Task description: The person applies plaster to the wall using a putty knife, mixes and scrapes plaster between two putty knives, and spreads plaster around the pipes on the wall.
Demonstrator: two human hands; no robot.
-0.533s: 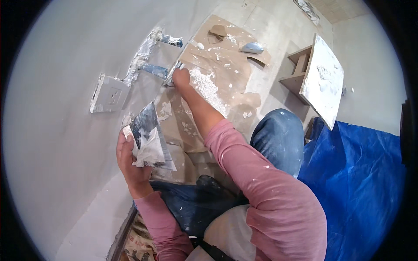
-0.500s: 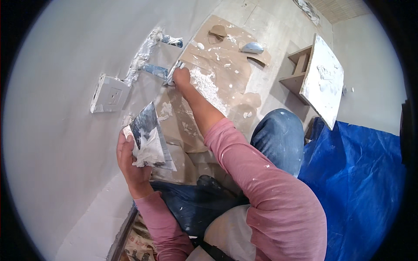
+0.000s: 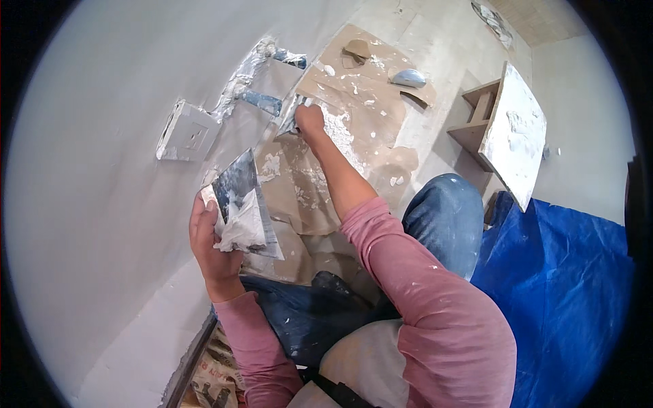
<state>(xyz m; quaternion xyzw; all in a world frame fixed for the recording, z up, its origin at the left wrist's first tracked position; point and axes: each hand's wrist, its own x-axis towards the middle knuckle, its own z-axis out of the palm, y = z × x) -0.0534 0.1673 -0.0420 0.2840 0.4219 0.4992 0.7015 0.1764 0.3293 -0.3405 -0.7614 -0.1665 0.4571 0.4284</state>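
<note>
My left hand [image 3: 216, 245] grips a wide metal putty knife [image 3: 235, 183] with its blade tilted upward. A lump of white plaster [image 3: 243, 228] sits on that blade. Farther out, my right hand [image 3: 310, 122] is closed around a smaller putty knife [image 3: 289, 117], held low beside the wall; the fingers cover much of it. Just left of this knife, a blue pipe stub [image 3: 260, 103] sticks out of the wall [image 3: 102, 204], and a second blue stub [image 3: 291, 59] lies beyond it. Rough white plaster [image 3: 235, 88] fills the channel between the stubs and a white outlet box [image 3: 189, 134].
Brown cardboard [image 3: 340, 54], spattered with plaster, covers the floor along the wall. A curved metal piece [image 3: 409, 78] lies on it. To the right stand a wooden stand with a plaster-smeared white board [image 3: 513, 136] and a blue tarp [image 3: 551, 292]. A printed sack [image 3: 218, 374] is at lower left.
The view has shifted, so the wall and floor appear farther right. My right hand with its knife is slightly farther from the nearer pipe stub. My left hand still holds the loaded knife.
</note>
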